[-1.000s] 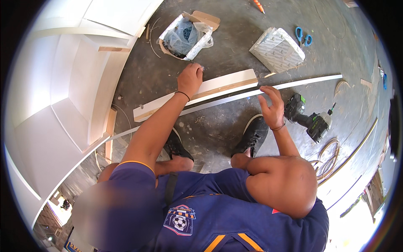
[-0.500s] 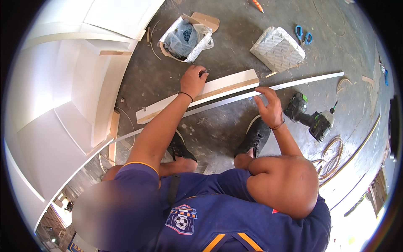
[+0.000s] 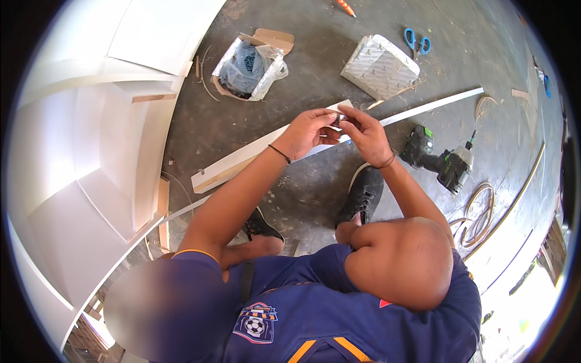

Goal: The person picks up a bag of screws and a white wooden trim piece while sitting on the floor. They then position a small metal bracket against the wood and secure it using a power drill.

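Tiny dark item [image 3: 336, 121], 2-hand pinch

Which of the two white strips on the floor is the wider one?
The wide board passing under the left hand; the thin strip beside it runs on toward the scissors.

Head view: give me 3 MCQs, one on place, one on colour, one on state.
1. The cordless drill lies:
A) on the floor, on the person's right
B) in the cardboard box
C) on the white board

2. The scissors have handles coloured:
A) red
B) blue
C) yellow

3. The hands are:
A) flat on the board
B) far apart
C) together, pinching a small item

Answers:
1 A, it lies on bare concrete beside the right shoe.
2 B, blue loops show.
3 C, left hand and right hand meet above the board.
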`<action>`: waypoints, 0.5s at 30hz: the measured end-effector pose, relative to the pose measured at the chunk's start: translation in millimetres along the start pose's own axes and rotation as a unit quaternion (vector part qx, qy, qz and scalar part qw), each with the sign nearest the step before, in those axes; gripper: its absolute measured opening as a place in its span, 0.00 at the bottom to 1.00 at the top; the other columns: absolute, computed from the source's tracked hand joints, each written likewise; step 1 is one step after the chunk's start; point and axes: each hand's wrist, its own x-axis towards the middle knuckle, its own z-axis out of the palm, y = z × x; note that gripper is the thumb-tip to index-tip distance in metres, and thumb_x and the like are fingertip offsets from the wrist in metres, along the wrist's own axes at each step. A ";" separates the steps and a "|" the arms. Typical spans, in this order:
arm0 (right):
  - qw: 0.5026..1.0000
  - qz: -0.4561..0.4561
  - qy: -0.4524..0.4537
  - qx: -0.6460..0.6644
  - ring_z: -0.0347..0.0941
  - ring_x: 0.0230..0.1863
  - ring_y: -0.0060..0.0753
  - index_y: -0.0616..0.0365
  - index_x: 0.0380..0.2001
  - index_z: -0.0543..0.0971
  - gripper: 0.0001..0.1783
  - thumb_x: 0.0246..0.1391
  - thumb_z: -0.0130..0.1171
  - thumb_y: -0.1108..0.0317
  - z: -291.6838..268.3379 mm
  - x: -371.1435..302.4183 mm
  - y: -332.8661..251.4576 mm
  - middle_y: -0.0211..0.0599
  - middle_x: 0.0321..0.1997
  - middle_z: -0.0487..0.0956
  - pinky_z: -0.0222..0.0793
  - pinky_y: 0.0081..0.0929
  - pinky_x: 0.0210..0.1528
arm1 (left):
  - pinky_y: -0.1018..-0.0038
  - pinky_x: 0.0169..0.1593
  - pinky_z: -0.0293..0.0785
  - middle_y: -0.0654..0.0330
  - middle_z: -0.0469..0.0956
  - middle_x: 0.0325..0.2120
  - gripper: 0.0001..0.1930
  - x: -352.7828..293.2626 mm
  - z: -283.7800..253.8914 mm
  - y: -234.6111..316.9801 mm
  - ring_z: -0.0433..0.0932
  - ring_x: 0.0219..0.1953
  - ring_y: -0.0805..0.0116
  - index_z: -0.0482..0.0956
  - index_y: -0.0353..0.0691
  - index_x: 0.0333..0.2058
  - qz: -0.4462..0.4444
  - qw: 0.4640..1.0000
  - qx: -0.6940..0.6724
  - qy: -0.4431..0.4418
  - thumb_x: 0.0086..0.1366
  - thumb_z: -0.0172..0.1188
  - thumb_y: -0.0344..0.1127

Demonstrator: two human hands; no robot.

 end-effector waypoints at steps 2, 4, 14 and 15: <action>0.993 -0.020 -0.004 -0.115 0.76 0.37 0.27 0.61 0.45 0.78 0.14 0.53 0.58 0.74 -2.9 0.4 -1.1 0.38 0.36 0.80 0.71 0.23 0.39 | 0.71 0.43 0.74 0.62 0.77 0.37 0.11 -0.7 5.3 -1.3 0.77 0.36 0.72 0.74 0.38 0.44 0.014 1.000 -0.011 -0.019 0.68 0.50 0.37; 0.982 -0.045 0.007 -0.181 0.76 0.34 0.28 0.61 0.41 0.80 0.11 0.53 0.57 0.74 -0.8 -2.4 -7.3 0.37 0.34 0.80 0.71 0.23 0.37 | 0.72 0.41 0.74 0.62 0.77 0.36 0.11 -1.8 9.5 -3.8 0.76 0.37 0.72 0.74 0.38 0.44 0.017 1.000 -0.015 -0.010 0.68 0.50 0.37; 0.997 0.077 0.011 -0.004 0.76 0.36 0.21 0.61 0.40 0.76 0.09 0.60 0.54 0.68 -5.5 4.6 -6.3 0.33 0.35 0.80 0.69 0.18 0.33 | 0.79 0.34 0.72 0.65 0.76 0.31 0.09 -7.2 17.3 10.1 0.73 0.28 0.78 0.77 0.38 0.39 0.054 0.986 0.099 0.121 0.64 0.58 0.36; 0.995 0.093 0.013 0.026 0.76 0.37 0.22 0.59 0.40 0.74 0.09 0.61 0.52 0.67 -6.5 6.1 -7.2 0.32 0.38 0.80 0.70 0.19 0.34 | 0.79 0.34 0.72 0.65 0.76 0.31 0.09 -8.2 14.5 12.5 0.73 0.28 0.78 0.77 0.38 0.39 0.056 0.987 0.086 0.127 0.64 0.58 0.36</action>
